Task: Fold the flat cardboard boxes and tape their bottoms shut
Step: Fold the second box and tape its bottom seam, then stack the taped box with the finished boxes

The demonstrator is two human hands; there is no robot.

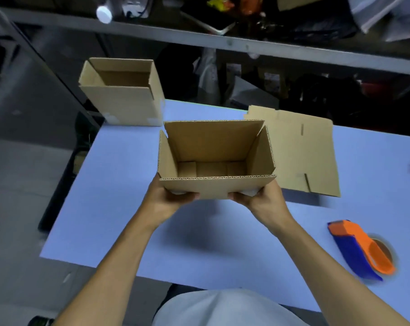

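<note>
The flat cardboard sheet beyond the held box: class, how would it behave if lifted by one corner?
The flat cardboard sheet looks thin and corrugated, so probably light. Its slots and creases suggest it would likely bend or sag there rather than stay rigid.

- We log one pale blue table (119, 208) as the work surface.
- On it, we take the flat cardboard sheet (300, 151) as our landmark; it lies unfolded at the far right.
- Orange and blue tape dispenser (361, 250): nearer us than the sheet, apart from it.
- Assembled open box (121, 100): far left of the sheet, overhanging the table's far left corner.
</note>
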